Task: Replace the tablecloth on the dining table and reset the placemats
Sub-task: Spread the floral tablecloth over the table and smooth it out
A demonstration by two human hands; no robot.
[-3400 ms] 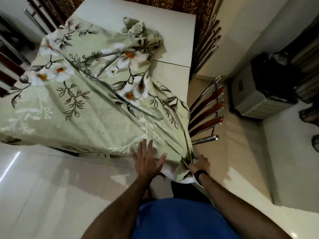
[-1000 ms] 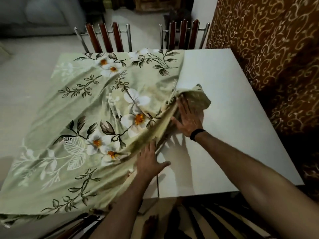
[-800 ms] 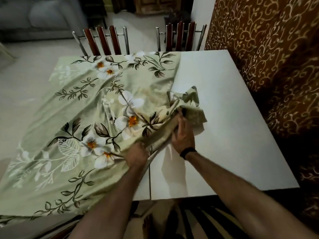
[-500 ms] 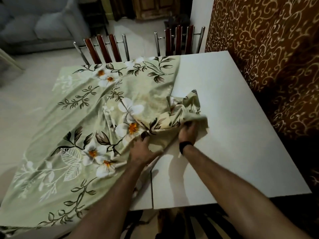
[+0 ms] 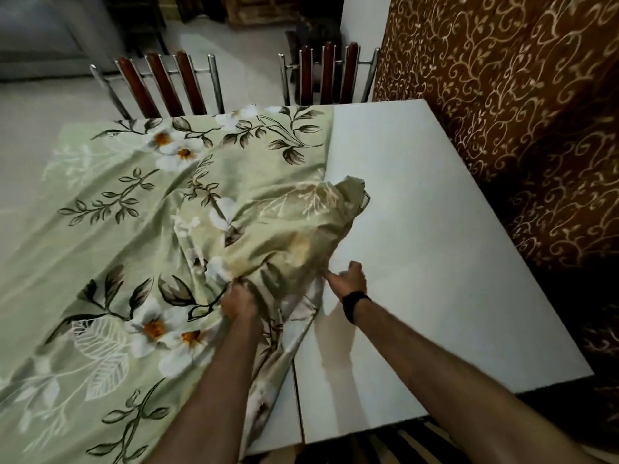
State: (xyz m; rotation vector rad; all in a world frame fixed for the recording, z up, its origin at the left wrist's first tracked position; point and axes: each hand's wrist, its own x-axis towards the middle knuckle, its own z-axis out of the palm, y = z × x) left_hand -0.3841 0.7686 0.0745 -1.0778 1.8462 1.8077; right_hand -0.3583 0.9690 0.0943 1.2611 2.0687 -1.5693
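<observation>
Green floral tablecloth covers the left part of a white counter, seen from above through a head-worn camera. The right half of the counter is bare. No placemats are visible.

The person's left hand is closed around a gathered bunch of the cloth near the middle of the counter. The right hand, with a dark band on its wrist, pinches the cloth's loose edge just beside it, fingers curled; how firm that hold is cannot be told through motion blur. Between and beyond the hands the fabric rises in a puffed, folded mound whose tip points toward the bare side. This grip looks meant to lift the bunched section free so it can be drawn rightward over the uncovered surface.

Two chairs with dark slats and metal posts stand at the far edge. A brown curtain with pale scrollwork hangs along the right side.

Compared with half a second earlier, the crumpled fold that lay low under the right hand has been raised and opened into a taller mound, and the right hand has shifted from beneath the fold to its near right edge. The left hand holds roughly the same spot. The spread is judged partly done.
</observation>
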